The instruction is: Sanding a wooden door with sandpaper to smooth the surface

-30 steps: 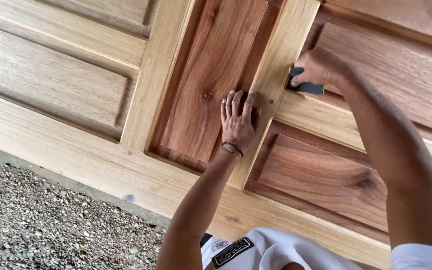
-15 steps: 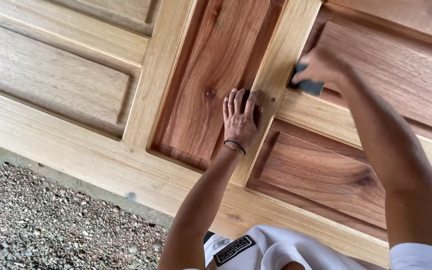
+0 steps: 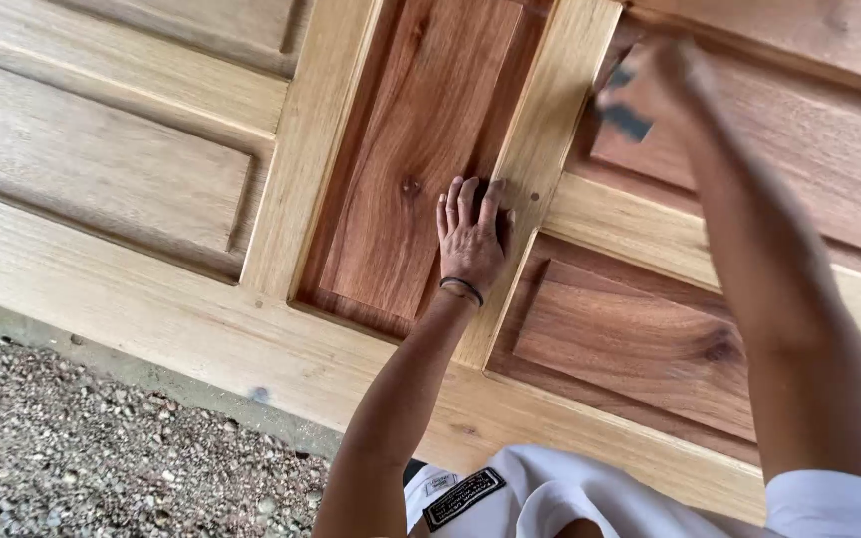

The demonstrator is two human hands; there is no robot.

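Observation:
A large panelled wooden door (image 3: 251, 329) lies flat in front of me, with pale rails and reddish recessed panels. My left hand (image 3: 470, 234) rests flat, fingers spread, on the edge of the centre reddish panel beside the pale upright bar; a dark band circles its wrist. My right hand (image 3: 650, 85) is blurred with motion at the upper right, closed on a small dark sanding pad (image 3: 628, 120) pressed against the door's moulding near the upper right panel.
Gravel ground (image 3: 82, 448) shows at the lower left beyond the door's edge. My white shirt (image 3: 550, 498) with a dark patch fills the bottom centre. A lower right reddish panel (image 3: 640, 339) lies under my right forearm.
My right hand has slid the sanding pad upward along the moulding and is now motion-blurred. My left hand has stayed planted on the panel edge.

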